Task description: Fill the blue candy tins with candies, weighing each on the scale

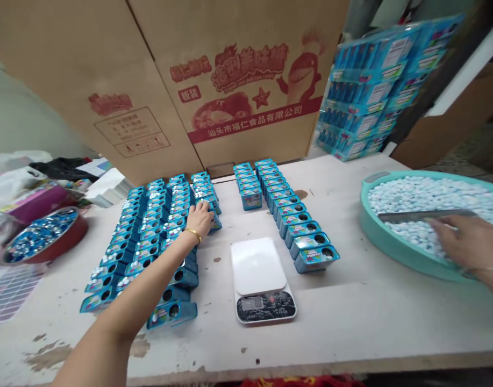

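My left hand, with a gold bangle at its wrist, has its fingers closed around a small blue candy box at the near end of a short row. Rows of similar blue boxes stand left of it, many with white candies on their tops, some showing dark round openings. Over on the right, my right hand grips a long grey scoop among pale candies in a turquoise basin. Motion blurs this hand and the scoop's full shape is unclear.
A white kitchen scale reading about zero lies mid-table. Two more rows of blue boxes stand beyond and right of it. A large carton backs the table. Wrapped box stacks are far right; a red bowl sits left.
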Demonstrator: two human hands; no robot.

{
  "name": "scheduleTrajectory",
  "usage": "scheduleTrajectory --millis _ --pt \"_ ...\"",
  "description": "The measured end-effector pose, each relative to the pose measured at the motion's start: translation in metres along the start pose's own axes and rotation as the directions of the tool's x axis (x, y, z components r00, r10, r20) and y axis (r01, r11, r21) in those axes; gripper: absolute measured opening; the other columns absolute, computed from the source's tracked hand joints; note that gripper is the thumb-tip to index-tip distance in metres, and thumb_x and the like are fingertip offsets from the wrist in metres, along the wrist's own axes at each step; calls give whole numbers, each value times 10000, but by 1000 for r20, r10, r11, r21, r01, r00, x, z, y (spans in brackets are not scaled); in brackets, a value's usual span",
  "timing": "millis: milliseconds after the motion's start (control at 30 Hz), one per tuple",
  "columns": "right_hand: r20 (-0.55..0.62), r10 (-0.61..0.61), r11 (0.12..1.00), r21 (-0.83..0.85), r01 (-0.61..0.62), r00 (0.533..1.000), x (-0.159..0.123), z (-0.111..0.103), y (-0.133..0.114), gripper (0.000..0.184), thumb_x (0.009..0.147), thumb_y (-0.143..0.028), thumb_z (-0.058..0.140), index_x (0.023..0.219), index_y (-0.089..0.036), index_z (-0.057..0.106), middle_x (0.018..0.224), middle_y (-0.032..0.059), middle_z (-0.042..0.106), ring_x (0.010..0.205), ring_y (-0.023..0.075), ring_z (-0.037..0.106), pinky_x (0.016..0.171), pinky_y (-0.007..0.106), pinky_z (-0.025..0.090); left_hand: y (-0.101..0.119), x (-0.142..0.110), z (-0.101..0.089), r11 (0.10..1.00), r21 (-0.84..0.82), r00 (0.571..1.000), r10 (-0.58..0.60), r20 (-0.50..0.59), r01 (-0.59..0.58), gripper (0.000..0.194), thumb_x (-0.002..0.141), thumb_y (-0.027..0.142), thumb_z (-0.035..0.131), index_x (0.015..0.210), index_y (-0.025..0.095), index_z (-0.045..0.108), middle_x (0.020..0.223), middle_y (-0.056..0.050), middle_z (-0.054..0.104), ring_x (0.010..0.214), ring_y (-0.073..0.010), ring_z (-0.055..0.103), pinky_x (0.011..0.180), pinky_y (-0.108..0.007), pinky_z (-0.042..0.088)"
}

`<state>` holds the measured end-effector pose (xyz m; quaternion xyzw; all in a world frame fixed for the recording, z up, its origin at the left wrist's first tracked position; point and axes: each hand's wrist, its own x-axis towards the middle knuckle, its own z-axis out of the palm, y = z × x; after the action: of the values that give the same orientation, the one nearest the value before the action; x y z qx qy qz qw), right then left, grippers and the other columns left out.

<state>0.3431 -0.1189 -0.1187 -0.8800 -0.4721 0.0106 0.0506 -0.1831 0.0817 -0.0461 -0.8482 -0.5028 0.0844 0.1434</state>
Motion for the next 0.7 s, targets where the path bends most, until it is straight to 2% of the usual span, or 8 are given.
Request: scheduleTrajectory --millis 133,300,367,500,567,600,633,700 --pt "190 42 991 -135 -16 981 17 -13 -16 771 774 -712 332 1193 -114 580 1258 288 506 1101 432 508 846 475 405 17 -22 -34 996 -17 996 88 -16 -88 169 835 285 529 841 181 663 1119 -118 543 1078 -293 463 849 -422 341" --pt "259 7 1000 -26 -1 966 10 -18 -30 539 839 -510 476 1189 -105 541 1249 242 529 1065 347 537 776 384 414 70 -55 -90 945 -110 945 319 77 -310 225 880 292 466 870 150 640 948 -90 573 798 -201 570 686 -336 395" --pt "216 -43 998 56 31 975 8 -21 -32 402 859 -411 492 1120 -118 577 1199 233 565 1025 330 550 751 377 403 93 -60 -96 913 -137 914 398 79 -385 213 879 260 458 863 154 642 940 -89 573 791 -197 579 665 -326 399" --pt "69 -94 981 179 80 993 1 -26 -35 235 867 -222 476 986 -94 633 1115 253 599 1041 314 532 788 390 373 124 -59 -89 875 -144 876 476 82 -463 189 868 215 457 865 158 637 956 -94 580 803 -214 598 654 -334 414" --pt "-10 -10 960 279 12 1000 -2 -28 -35 189 843 -178 504 943 -88 636 1045 251 612 1007 301 540 781 400 371 128 -57 -86 872 -149 871 482 93 -466 174 863 212 467 903 150 625 952 -95 590 808 -220 605 654 -335 423" --pt "-61 96 902 428 -61 993 -3 -30 -35 141 819 -161 536 898 -99 635 983 235 619 933 286 559 741 405 377 128 -56 -85 871 -157 872 482 89 -465 167 857 224 486 930 147 614 957 -94 595 820 -224 606 665 -336 429" --pt "-91 227 787 603 -128 969 -4 -32 -34 75 796 -143 560 830 -119 624 913 211 618 826 256 570 673 401 378 126 -57 -86 871 -170 875 478 72 -461 174 849 250 514 957 145 601 968 -93 599 839 -230 604 682 -339 437" --pt "-55 425 465 870 -166 904 -6 -38 -30 132 777 -101 562 661 -162 554 800 155 589 620 167 521 528 351 327 119 -60 -88 869 -218 890 456 1 -445 252 828 329 570 999 145 571 1004 -93 601 887 -239 594 725 -345 449"
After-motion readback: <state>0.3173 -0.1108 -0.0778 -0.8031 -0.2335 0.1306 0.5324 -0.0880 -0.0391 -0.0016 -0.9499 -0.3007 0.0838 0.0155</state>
